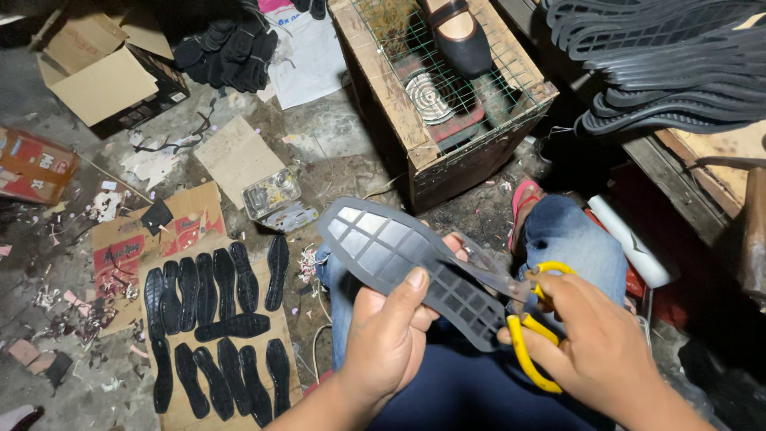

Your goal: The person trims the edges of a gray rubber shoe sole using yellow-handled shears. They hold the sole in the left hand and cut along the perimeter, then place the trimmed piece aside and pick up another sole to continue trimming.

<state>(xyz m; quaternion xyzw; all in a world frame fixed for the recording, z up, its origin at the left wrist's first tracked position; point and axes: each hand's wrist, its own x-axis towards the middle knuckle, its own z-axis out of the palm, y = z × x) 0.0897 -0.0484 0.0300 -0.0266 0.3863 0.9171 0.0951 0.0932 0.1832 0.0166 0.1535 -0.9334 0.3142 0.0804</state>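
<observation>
A dark rubber shoe sole (pixel 407 267) is being held over the lap, its long axis running from upper left down to lower right. Its middle is being gripped by the left hand (pixel 391 339), while yellow-handled scissors (pixel 519 315) are being worked at its lower-right end by the right hand (pixel 598 343), closed through the handles; cut soles (pixel 215 319) are lying on cardboard (pixel 179 411) to the left

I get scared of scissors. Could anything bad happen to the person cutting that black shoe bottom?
Maybe. The left hand grips the black sole close to where the scissors, worked by the right hand, meet its edge, so a slip could nick the fingers behind it. The cutting also happens right above the person's lap, so the blades could poke the jeans-covered knee.
</observation>
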